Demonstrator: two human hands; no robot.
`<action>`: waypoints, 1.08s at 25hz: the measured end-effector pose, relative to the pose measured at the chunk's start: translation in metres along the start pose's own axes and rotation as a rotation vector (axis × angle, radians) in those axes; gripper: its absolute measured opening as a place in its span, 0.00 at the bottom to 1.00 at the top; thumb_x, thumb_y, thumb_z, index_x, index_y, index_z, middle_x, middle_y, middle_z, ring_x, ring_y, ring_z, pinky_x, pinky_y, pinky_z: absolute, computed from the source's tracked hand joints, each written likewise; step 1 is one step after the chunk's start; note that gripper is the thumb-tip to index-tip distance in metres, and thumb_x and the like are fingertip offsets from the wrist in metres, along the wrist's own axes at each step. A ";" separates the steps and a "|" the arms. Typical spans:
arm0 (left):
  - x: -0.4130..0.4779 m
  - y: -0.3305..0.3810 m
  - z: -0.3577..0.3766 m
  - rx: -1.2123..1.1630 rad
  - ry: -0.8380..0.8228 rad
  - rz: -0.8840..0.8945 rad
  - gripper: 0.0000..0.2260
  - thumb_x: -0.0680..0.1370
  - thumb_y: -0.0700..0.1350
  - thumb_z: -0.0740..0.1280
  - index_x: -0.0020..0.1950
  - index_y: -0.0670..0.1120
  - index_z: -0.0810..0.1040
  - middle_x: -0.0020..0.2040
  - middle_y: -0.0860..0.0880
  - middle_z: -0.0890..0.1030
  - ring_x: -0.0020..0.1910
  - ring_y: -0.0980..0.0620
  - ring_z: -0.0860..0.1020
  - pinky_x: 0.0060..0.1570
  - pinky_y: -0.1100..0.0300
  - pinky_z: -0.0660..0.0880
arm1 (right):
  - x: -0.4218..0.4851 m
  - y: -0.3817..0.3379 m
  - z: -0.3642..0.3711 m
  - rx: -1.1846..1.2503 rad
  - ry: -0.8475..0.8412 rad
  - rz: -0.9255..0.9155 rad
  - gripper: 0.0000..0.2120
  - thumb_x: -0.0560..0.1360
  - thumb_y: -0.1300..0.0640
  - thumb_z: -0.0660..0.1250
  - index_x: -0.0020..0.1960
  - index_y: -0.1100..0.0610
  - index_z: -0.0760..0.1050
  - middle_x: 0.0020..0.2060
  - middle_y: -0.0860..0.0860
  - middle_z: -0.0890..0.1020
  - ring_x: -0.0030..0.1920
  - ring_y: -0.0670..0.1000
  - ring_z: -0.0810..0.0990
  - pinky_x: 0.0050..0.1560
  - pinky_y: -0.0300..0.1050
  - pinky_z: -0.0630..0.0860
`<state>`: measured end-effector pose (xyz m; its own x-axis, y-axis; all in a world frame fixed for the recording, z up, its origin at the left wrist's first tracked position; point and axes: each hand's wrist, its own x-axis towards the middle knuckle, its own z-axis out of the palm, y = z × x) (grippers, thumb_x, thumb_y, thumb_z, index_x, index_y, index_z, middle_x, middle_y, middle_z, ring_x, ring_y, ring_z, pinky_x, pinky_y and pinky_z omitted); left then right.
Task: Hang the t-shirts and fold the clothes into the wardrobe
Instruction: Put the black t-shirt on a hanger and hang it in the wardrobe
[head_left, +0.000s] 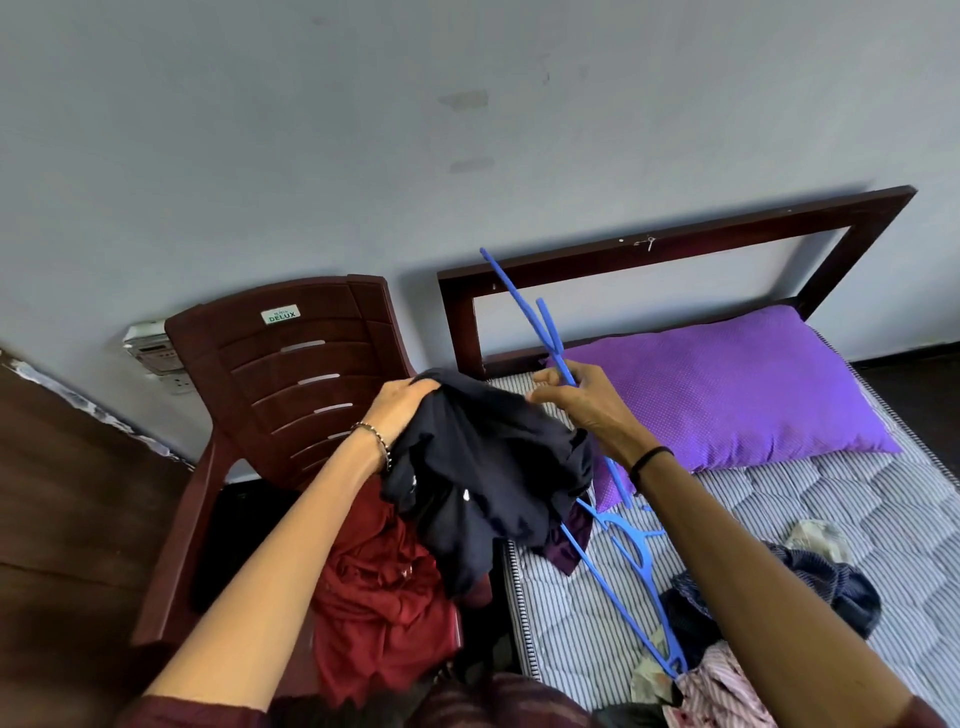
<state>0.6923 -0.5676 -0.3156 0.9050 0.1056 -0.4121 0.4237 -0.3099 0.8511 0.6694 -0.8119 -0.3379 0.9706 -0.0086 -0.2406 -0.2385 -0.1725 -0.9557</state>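
My left hand (402, 405) grips the top of a dark navy t-shirt (488, 467) and holds it up over the gap between chair and bed. My right hand (582, 400) grips blue plastic hangers (524, 312) whose arms stick up past my fingers and run down under my forearm towards the bed. The shirt hangs bunched, and its lower part hides part of the hangers. A red garment (379, 587) lies heaped on the chair seat below the shirt.
A brown plastic chair (291, 364) stands against the wall at left. On the striped mattress (831, 525) lie a purple pillow (727, 389), dark blue clothes (831, 587) and a pink striped garment (722, 691). The dark wooden headboard (675, 244) stands behind.
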 end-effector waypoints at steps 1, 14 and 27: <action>-0.002 0.007 0.006 0.006 -0.030 -0.009 0.07 0.79 0.48 0.67 0.46 0.47 0.81 0.41 0.50 0.81 0.40 0.53 0.78 0.37 0.65 0.73 | -0.002 -0.003 0.006 -0.011 -0.020 0.006 0.15 0.70 0.64 0.77 0.34 0.55 0.71 0.46 0.51 0.82 0.27 0.39 0.72 0.33 0.33 0.68; -0.025 0.045 0.010 -0.424 -0.394 -0.086 0.18 0.76 0.57 0.68 0.42 0.42 0.83 0.39 0.43 0.83 0.37 0.46 0.82 0.44 0.57 0.78 | -0.022 -0.018 0.038 0.066 -0.162 -0.065 0.14 0.78 0.68 0.65 0.37 0.57 0.67 0.24 0.42 0.70 0.25 0.40 0.68 0.29 0.35 0.65; -0.012 -0.038 0.027 -0.157 -0.290 0.064 0.07 0.80 0.45 0.66 0.42 0.50 0.79 0.58 0.51 0.83 0.53 0.59 0.79 0.55 0.58 0.70 | -0.020 -0.008 0.005 0.459 0.083 0.179 0.13 0.81 0.44 0.67 0.54 0.53 0.82 0.44 0.50 0.88 0.46 0.50 0.88 0.48 0.46 0.83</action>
<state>0.6638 -0.5829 -0.3518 0.8911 -0.1897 -0.4122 0.3873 -0.1554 0.9088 0.6519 -0.8053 -0.3258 0.9082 -0.0797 -0.4109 -0.3733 0.2901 -0.8812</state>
